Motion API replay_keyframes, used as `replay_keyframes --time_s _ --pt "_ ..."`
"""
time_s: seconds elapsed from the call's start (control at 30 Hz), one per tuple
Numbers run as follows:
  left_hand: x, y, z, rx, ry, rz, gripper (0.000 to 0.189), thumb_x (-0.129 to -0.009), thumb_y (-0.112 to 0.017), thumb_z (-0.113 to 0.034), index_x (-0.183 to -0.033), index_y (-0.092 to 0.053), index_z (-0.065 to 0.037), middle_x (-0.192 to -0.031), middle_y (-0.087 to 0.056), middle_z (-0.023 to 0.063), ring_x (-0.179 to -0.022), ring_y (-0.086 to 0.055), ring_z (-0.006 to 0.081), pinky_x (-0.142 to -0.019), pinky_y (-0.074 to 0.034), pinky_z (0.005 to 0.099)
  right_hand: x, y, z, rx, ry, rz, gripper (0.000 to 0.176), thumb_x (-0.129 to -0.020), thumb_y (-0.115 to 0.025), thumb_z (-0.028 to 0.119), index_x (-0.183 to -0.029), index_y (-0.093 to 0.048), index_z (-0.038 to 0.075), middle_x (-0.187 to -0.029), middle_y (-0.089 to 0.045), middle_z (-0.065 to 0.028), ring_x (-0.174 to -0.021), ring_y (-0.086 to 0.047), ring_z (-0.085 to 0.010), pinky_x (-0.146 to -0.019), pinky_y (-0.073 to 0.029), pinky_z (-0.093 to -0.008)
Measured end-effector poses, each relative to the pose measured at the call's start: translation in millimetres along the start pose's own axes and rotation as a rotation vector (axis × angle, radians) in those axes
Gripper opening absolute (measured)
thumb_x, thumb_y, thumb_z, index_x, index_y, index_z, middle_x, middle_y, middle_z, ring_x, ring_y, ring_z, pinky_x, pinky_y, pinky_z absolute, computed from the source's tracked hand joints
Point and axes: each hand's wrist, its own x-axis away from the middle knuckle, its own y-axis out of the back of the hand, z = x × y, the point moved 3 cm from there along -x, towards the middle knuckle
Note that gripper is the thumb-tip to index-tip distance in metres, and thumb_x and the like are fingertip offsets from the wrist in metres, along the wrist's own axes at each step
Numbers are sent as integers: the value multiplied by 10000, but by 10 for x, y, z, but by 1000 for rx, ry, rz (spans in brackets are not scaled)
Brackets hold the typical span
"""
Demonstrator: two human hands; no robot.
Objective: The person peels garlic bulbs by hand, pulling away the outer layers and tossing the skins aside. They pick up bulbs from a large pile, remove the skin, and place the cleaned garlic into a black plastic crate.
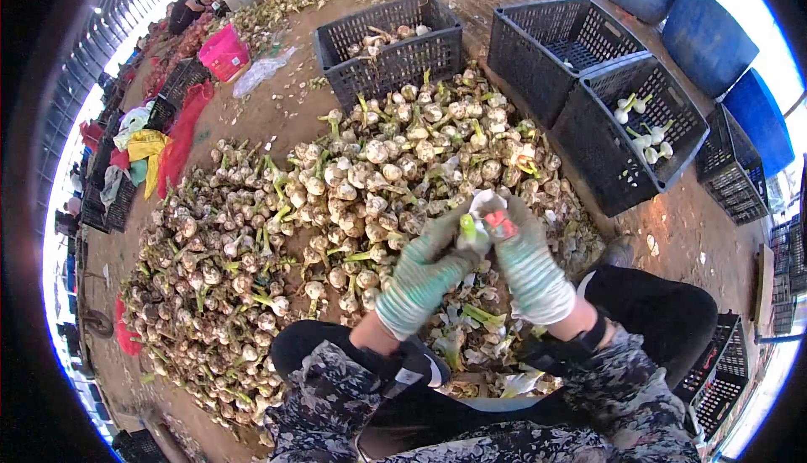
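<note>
Left hand, in green-white knit glove, closed around white garlic bulb with green stem; right hand, gloved alike, grips same bulb from other side. Small red item at right fingertips, cannot tell what. Bulb held above knees, just before large heap of unpeeled soil-stained garlic on dirt floor. Black plastic crate with few white peeled bulbs front right. Second black crate beyond heap.

The garlic pile spreads from nine to twelve o'clock. Behind it stand the first crate at twelve, the second crate at one and the third crate at two.
</note>
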Motion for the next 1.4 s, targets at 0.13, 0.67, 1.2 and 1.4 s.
replay_keyframes --time_s 0.13,0.67,1.2,1.4 --pt "-246 3 603 1021 -68 -168 382 -859 -567 -183 -1202 -462 -51 -1022 -544 40 -818 -519 98 -702 -449 213 64 -157 0 680 286 -107 271 -698 -673 149 -898 -535 30 -812 -583 -160 -742 -581 -297 -634 -450 -352" --pt "0 164 141 561 -32 -355 432 -847 -502 -105 -1267 -430 -33 -1186 -508 69 -1024 -499 119 -839 -427 241 307 -115 53 590 147 131 339 -734 -664 93 -1010 -520 -40 -874 -596 -142 -775 -581 -211 -704 -465 -289" --pt "4 28 29 281 -241 -544 381 -878 -510 -155 -1230 -465 -16 -1155 -527 77 -998 -506 127 -820 -427 249 367 -423 -377 238 174 -101 325 -854 -514 75 -1166 -466 -1 -958 -574 -79 -835 -554 -166 -740 -448 -257" --pt "113 131 -6 372 -418 -361 450 -834 -443 -11 -1282 -422 -38 -1085 -534 40 -848 -506 92 -740 -437 227 50 -395 -874 -490 -511 -156 232 -887 -475 176 -1064 -552 45 -787 -598 -54 -695 -556 -116 -650 -465 -251"
